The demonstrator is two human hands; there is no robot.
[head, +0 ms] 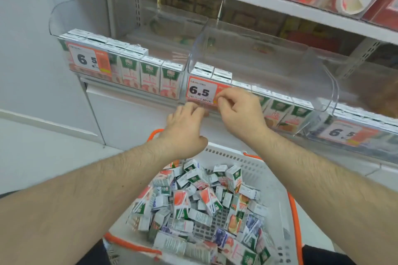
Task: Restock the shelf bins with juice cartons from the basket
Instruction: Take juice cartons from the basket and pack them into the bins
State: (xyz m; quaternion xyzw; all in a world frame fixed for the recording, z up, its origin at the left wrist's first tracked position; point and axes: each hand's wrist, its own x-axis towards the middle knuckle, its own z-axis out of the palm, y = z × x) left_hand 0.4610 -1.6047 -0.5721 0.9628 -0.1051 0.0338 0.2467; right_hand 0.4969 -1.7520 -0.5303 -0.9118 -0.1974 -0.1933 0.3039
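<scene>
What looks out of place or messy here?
The cartons in the basket lie jumbled at all angles, unlike the neat upright rows in the bins. Both hands are at the middle bin's price tag, holding no carton.

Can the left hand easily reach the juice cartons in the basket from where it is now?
Probably yes. The left hand is at the middle bin's price tag, directly above the open basket. Nothing covers the loose juice cartons below.
</scene>
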